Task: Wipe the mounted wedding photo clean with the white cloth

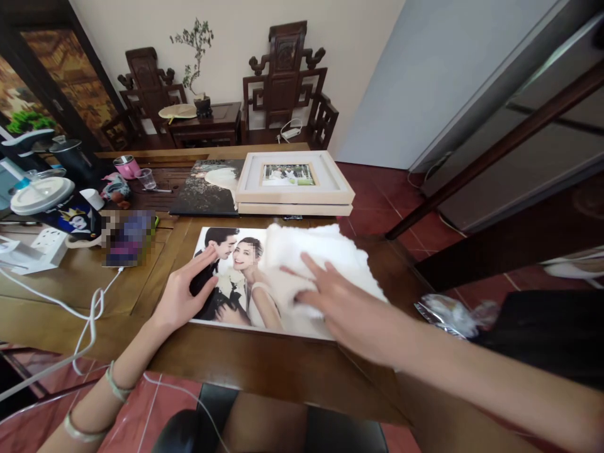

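A large wedding photo print [264,308] of a couple lies flat on the wooden table. My left hand [186,292] rests on the left edge of this print, its fingers stretched out and thumb apart, with nothing held. Over the right part of the print spreads a white fluffy cloth [325,242]. My right hand [337,299] presses down on the cloth and has hold of it near the thumb, where it bunches up; some fingers are extended and slightly blurred. The cloth and hand hide the print's right side.
Behind the print are stacked light wood picture frames [295,179] and a dark photo print [207,185]. A lidded cup [56,204], a pink mug [126,167], a phone-like pixelated item [132,239] and a white cable [94,308] occupy the left. Plastic wrapping [448,314] lies at right.
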Motion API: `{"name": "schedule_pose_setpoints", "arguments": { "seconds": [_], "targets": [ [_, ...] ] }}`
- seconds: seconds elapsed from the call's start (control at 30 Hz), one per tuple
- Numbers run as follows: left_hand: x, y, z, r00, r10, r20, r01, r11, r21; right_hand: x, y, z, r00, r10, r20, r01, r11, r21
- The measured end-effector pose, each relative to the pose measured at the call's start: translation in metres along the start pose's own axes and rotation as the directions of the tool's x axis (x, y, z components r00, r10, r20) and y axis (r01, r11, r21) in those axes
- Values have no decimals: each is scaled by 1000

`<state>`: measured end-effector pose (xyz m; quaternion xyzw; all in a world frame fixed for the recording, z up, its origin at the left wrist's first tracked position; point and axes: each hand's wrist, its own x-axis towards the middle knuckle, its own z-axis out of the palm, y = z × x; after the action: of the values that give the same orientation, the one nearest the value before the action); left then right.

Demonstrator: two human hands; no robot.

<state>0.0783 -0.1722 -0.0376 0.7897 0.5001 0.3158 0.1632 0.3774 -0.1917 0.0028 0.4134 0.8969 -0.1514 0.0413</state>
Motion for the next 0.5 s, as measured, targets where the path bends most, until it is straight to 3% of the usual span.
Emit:
{"name": "schedule_pose_setpoints", "arguments": {
  "seconds": [0.13,0.23,0.33,0.5],
  "targets": [
    [1,-1,1,1000,2,21,-2,1000,0,-21,-37,22,967,-185,174,157,974,164],
    [2,-1,2,999,15,29,-14,1000,-8,-20,-46,14,957,-230,178,199,964,175],
    [2,-2,2,999,19,36,-19,1000,-11,-6,-30,-9,983,-152,101,134,978,162],
    [2,-4,2,999,9,40,-8,1000,-17,33,25,-33,1000,-10,24,8,997,80]
  ]
}}
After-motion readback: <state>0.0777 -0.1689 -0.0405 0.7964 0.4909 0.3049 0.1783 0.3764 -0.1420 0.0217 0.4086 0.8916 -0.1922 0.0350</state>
